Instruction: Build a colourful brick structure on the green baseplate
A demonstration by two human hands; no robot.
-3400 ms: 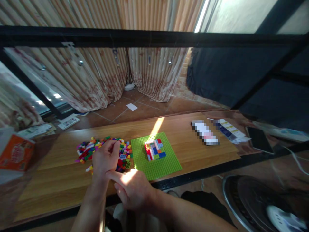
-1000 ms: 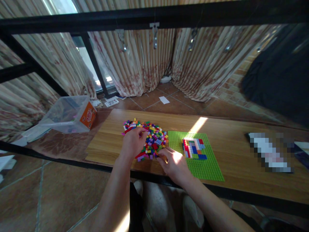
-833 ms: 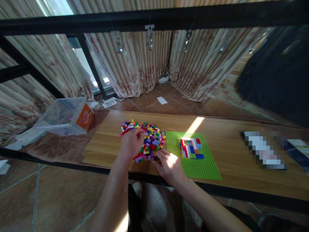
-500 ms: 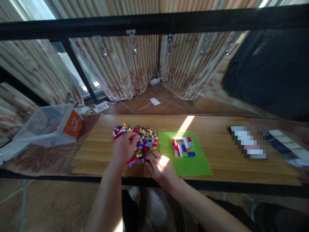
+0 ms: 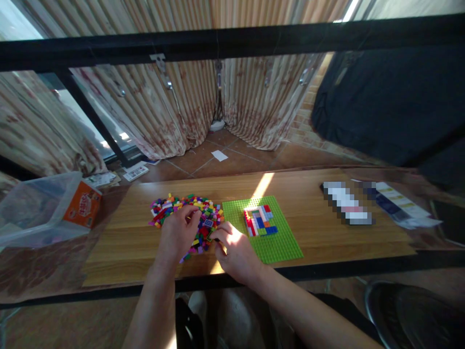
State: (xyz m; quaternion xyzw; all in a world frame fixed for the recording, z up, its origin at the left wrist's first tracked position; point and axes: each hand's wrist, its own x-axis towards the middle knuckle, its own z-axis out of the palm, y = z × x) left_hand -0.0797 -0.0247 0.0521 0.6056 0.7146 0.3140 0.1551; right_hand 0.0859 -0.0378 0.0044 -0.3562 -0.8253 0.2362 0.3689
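Note:
A heap of small, mixed-colour toy bricks (image 5: 198,201) lies on the wooden tabletop. Over its middle is my left hand (image 5: 178,233), thumb and forefinger drawn together; anything between them is hidden. My right hand (image 5: 236,249) rests at the heap's right front edge. Its thumb stands apart from the bent fingers, whose tips reach the bricks by a dark green piece. Just right of the heap lies a green baseplate (image 5: 281,242). On it sits a low, roughly square build of red, white, blue and green bricks (image 5: 259,222).
A clear plastic bin (image 5: 39,208) with an orange label stands left of the table (image 5: 119,247). Toward the right end lie a blurred phone-like object (image 5: 347,203) and some printed papers (image 5: 399,203). A dark bar crosses above, before striped curtains.
The view has shifted, so the table and bricks appear further left. My right thumb has spread away from its fingers. My left hand stays over the heap, still pinched.

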